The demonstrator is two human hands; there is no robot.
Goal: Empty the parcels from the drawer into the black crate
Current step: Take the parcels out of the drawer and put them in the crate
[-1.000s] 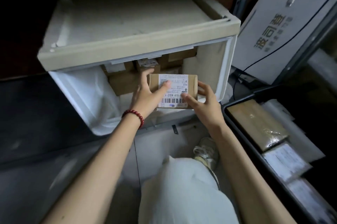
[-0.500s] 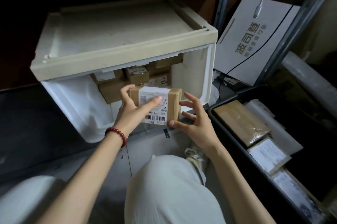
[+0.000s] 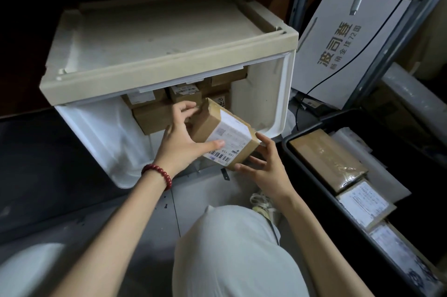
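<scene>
The parcel is a small brown cardboard box with a white label. It appears rigid and light, and its taped faces may be slick, so it is best held at opposite ends or corners, not by the label face. The left hand grips the far end, fingers curled over the top edge, thumb along the label. The right hand pinches the near right corner. The parcel sits tilted between both hands, just in front of the open drawer, clear of the stacked boxes inside. The black crate lies right of the grip and holds flat packets.
</scene>
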